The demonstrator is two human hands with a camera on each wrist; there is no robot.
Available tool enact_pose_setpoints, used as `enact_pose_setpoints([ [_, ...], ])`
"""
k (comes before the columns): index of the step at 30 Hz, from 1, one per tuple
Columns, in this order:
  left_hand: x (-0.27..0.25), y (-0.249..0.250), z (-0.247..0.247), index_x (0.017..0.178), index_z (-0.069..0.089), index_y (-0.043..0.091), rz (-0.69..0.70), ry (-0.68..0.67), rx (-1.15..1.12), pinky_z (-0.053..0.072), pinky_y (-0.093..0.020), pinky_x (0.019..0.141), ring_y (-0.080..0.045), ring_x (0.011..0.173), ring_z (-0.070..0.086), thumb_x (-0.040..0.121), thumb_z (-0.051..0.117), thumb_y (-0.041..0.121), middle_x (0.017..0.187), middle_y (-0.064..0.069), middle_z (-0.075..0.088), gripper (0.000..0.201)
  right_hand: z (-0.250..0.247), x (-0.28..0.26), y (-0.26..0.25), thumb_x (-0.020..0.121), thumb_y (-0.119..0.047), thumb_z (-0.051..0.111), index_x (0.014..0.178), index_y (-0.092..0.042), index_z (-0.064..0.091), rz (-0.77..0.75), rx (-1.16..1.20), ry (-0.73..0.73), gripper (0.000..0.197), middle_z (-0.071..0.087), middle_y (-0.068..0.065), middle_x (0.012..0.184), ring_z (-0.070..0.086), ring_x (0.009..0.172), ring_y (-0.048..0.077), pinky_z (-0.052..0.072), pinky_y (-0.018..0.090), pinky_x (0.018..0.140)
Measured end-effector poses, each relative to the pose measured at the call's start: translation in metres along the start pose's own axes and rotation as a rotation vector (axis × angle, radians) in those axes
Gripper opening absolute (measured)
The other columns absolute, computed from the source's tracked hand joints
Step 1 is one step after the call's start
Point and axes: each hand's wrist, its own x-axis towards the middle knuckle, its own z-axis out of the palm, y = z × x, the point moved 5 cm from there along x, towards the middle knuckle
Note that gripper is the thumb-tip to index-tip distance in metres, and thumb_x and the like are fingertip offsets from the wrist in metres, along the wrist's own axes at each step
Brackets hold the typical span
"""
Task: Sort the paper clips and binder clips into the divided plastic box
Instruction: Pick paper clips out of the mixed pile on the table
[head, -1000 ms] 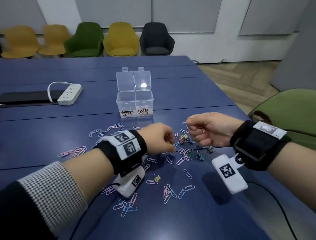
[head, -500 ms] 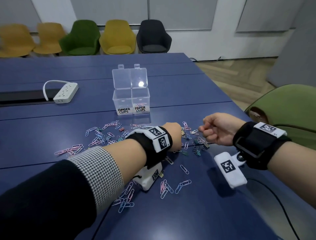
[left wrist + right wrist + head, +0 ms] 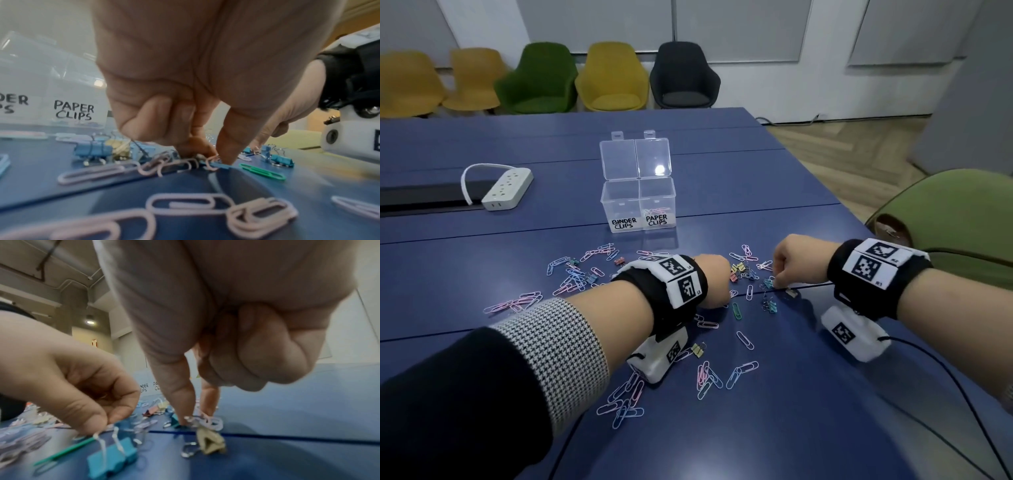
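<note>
While our left hand pinches a pink paper clip on the table, our right hand pinches tangled clips near the divided box.

1. The clear divided plastic box with its hinged lid standing open is showing two handwritten black labels on white slips at its front.
2. The left compartment's label is reading "BINDER CLIPS".
3. The right compartment's label is reading "PAPER CLIPS"; in the left wrist view it is reading in full, while its neighbour is showing only "DER".
4. The black-and-white square code markers on the wristbands are carrying tiny corner print, too small to read.
</note>
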Motion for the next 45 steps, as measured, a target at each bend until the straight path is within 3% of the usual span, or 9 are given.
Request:
enact_pose_setpoints([
  [3, -0.006, 0.005, -0.001, 0.073, 0.054, 0.004, 0.009, -0.058, 0.115, 0.039, -0.029, 0.06, -0.027, 0.082, 0.048, 0.098, 0.041, 0.022, 0.067, -0.005, 0.044, 0.033, 0.003, 0.001, -0.006, 0.081, -0.023, 0.069, 0.077, -0.014, 0.064, -0.023, 0.002, -0.017, 0.011, 0.06, 0.004, 0.077, 0.052, 0.07, 0.019, 0.037, 0.02, 0.052],
  [6, -0.014, 0.009, -0.002, 0.117, 0.059, -0.002, 0.055, -0.084, 0.212, 0.045, -0.032, 0.086, -0.031, 0.112, 0.057, 0.101, 0.035, 0.021, 0.115, -0.014, 0.063, 0.037, 0.007, 0.001, -0.008, 0.082, -0.026, 0.068, 0.072, -0.014, 0.061, -0.034, 0.032, -0.052, 0.017, 0.06, 0.005, 0.073, 0.051, 0.065, 0.02, 0.039, 0.023, 0.054],
  [9, -0.018, 0.013, -0.002, 0.123, 0.057, 0.0, 0.074, -0.067, 0.251, 0.044, -0.031, 0.091, -0.027, 0.119, 0.055, 0.102, 0.035, 0.022, 0.128, -0.013, 0.058, 0.037, 0.012, -0.001, -0.007, 0.083, -0.029, 0.069, 0.071, -0.016, 0.06, -0.026, 0.09, -0.095, 0.02, 0.057, 0.002, 0.064, 0.048, 0.057, 0.019, 0.04, 0.022, 0.052],
  [19, -0.027, 0.011, -0.004, 0.117, 0.059, -0.002, 0.076, -0.066, 0.171, 0.04, -0.03, 0.075, -0.023, 0.082, 0.043, 0.1, 0.037, 0.017, 0.076, -0.008, 0.051, 0.034, 0.01, -0.014, 0.005, 0.07, -0.037, 0.073, 0.069, -0.016, 0.063, 0.019, 0.556, -0.137, 0.024, 0.041, 0.008, 0.059, 0.035, 0.052, 0.022, 0.029, 0.024, 0.046],
  [23, -0.027, -0.01, -0.011, 0.101, 0.063, -0.004, -0.01, -0.004, -0.186, 0.044, -0.031, 0.069, -0.034, 0.078, 0.051, 0.094, 0.04, 0.017, 0.088, -0.022, 0.055, 0.032, 0.013, -0.02, 0.004, 0.092, -0.009, 0.057, 0.07, -0.011, 0.051, 0.008, 1.048, -0.243, 0.023, 0.038, -0.002, 0.051, 0.024, 0.039, 0.007, 0.023, 0.016, 0.037],
  [27, -0.029, -0.039, -0.002, 0.066, 0.046, 0.007, -0.069, -0.018, -1.284, 0.034, -0.023, 0.046, -0.018, 0.053, 0.041, 0.089, 0.044, 0.005, 0.065, -0.009, 0.046, 0.023, 0.014, -0.029, 0.0, 0.085, -0.006, 0.058, 0.073, -0.009, 0.053, 0.005, 1.381, -0.26, 0.014, 0.055, 0.002, 0.065, 0.03, 0.04, 0.005, 0.028, 0.016, 0.037],
  [31, -0.04, -0.062, 0.009, 0.077, 0.048, 0.005, -0.148, -0.04, -2.014, 0.046, -0.017, 0.04, -0.014, 0.059, 0.052, 0.086, 0.043, 0.002, 0.073, -0.01, 0.055, 0.01, 0.014, -0.033, -0.011, 0.079, -0.009, 0.058, 0.075, -0.01, 0.054, -0.032, 1.586, -0.232, 0.005, 0.051, 0.003, 0.07, 0.027, 0.041, 0.005, 0.023, 0.015, 0.038],
  [39, -0.053, -0.068, 0.022, 0.062, 0.061, 0.001, -0.111, 0.03, -2.348, 0.057, -0.021, 0.053, -0.018, 0.06, 0.064, 0.067, 0.042, 0.002, 0.075, -0.011, 0.065, 0.02, 0.022, -0.034, -0.029, 0.089, -0.017, 0.043, 0.075, -0.01, 0.051, -0.001, 1.718, -0.363, 0.017, 0.044, 0.003, 0.068, 0.039, 0.046, 0.01, 0.029, 0.018, 0.038],
  [45, -0.065, -0.063, 0.028, 0.061, 0.037, 0.017, -0.128, -0.178, -2.087, 0.013, -0.015, 0.04, -0.009, 0.041, 0.031, 0.069, 0.046, 0.014, 0.056, 0.001, 0.04, 0.012, 0.026, -0.047, -0.034, 0.089, 0.007, 0.028, 0.086, -0.009, 0.059, -0.008, 1.099, -0.373, 0.035, 0.039, -0.002, 0.056, 0.024, 0.041, 0.007, 0.016, 0.016, 0.041],
])
